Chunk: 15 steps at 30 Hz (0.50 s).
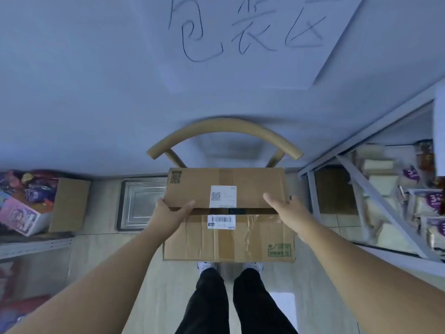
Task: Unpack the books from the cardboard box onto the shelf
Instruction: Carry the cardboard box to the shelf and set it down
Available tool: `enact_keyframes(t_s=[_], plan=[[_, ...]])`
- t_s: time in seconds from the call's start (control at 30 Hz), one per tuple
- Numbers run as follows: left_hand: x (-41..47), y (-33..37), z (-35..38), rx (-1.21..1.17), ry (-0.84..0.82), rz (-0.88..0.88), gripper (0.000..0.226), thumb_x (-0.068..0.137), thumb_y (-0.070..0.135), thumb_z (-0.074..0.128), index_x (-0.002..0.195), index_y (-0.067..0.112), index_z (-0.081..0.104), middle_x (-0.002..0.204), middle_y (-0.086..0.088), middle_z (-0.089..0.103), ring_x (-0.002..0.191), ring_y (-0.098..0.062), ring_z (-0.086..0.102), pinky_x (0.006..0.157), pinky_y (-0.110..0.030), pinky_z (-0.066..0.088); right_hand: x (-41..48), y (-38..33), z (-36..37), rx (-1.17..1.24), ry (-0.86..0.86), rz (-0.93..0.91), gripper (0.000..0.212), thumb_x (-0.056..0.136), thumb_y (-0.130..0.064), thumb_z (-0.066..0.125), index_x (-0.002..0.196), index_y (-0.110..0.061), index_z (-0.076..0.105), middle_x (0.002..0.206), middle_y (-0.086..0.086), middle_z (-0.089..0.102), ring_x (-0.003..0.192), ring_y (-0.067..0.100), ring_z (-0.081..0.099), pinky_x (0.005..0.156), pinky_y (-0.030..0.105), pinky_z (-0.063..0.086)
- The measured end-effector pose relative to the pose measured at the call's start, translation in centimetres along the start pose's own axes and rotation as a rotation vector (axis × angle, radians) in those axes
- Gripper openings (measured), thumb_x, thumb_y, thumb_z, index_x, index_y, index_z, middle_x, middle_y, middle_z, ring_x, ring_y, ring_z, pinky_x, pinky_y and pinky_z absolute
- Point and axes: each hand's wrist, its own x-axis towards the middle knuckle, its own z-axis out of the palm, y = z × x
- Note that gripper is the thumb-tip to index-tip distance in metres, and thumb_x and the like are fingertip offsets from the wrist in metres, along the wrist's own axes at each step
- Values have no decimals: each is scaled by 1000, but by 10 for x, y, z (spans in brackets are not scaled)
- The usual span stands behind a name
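A stockroom: metal shelving [375, 186] stacked with packaged snacks [426, 203], and a handwritten paper sign [252, 39] on the wall

Cardboard box [240, 235] on chair [224, 131]; shelf [375, 189] right.

The cardboard box [228, 213] filled the near middle, the chair back [225, 136] curving just behind it. A metal shelf [375, 189] crowded the right; a metal tray [139, 206] lay left. Bare floor [168, 285] stayed open near.
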Motion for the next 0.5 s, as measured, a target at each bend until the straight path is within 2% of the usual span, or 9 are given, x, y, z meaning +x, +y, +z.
enact_keyframes(t_s=[0.03,0.1,0.17,0.23,0.37,0.43,0.5], plan=[[9,0,4,-70,12,-31,99,81,61,79,153,10,34,137,-6,58,109,-23,55,89,-36,44,8,0,5,43,29,12,122,73,-87,65,163,-12,28,161,10,47,139,35,52,108,51,42],[30,-4,9,-129,5,-91,93,78,68,76,147,14,46,119,1,62,101,-21,58,84,-35,45,25,5,14,123,75,24,106,75,-80,71,153,-12,46,133,5,62,108,27,59,93,43,44],[46,-14,12,-167,-21,-126,83,74,72,77,134,17,59,104,6,70,91,-17,67,71,-30,50,36,14,20,172,87,25,96,74,-73,77,146,-14,55,112,-2,61,91,19,57,89,40,42],[57,-25,13,-196,-17,-160,77,67,75,80,119,20,65,97,5,74,87,-18,71,65,-30,53,41,17,24,203,81,42,94,61,-78,80,134,-21,61,110,-4,67,96,21,63,94,43,50],[71,-39,20,-244,-54,-184,75,51,82,81,102,28,68,104,2,78,96,-24,75,90,-43,60,51,20,25,245,-1,116,107,26,-91,79,110,-27,65,114,2,74,112,31,68,108,54,51],[71,-40,22,-273,-46,-187,80,49,82,81,107,29,70,103,4,79,95,-22,75,87,-41,60,52,17,24,266,-31,139,101,19,-92,79,100,-33,62,121,4,72,118,33,66,111,58,49],[70,-41,22,-296,-40,-192,80,50,81,82,110,28,71,101,5,80,93,-20,76,77,-36,59,49,15,23,283,-64,149,98,17,-92,81,96,-38,58,120,2,72,118,32,66,111,59,48]])
